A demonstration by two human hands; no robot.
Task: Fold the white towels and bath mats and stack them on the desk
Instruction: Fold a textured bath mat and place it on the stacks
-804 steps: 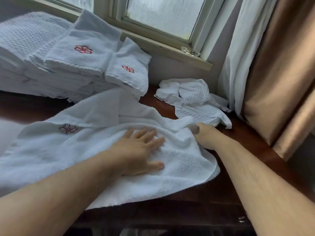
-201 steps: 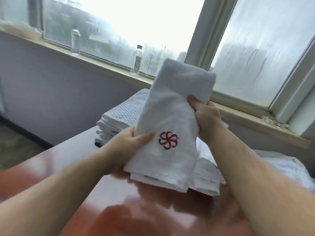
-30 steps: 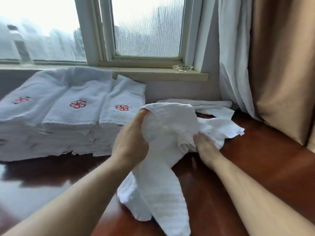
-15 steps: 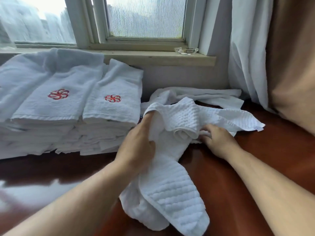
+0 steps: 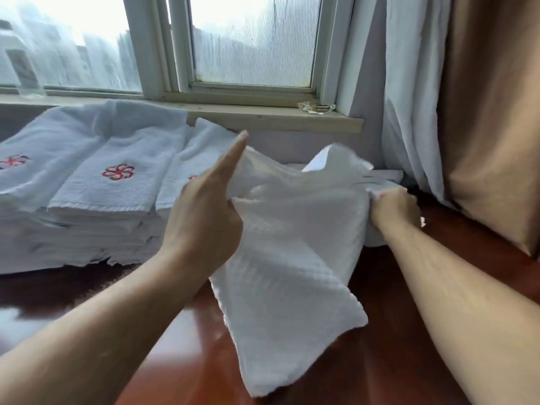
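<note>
Two hands hold one white waffle towel in the centre of the frame. The left hand grips its left edge with curled fingers, only the index finger stands straight and points up. The right hand is closed in a fist around the right edge, the knuckles turned to the camera. The towel is stretched between them and its lower end hangs down to the desk. At the left of the frame stand piles of folded towels; three top towels lie side by side. One more white cloth lies behind the right hand. At the right hang two curtains, one white and one brown.
</note>
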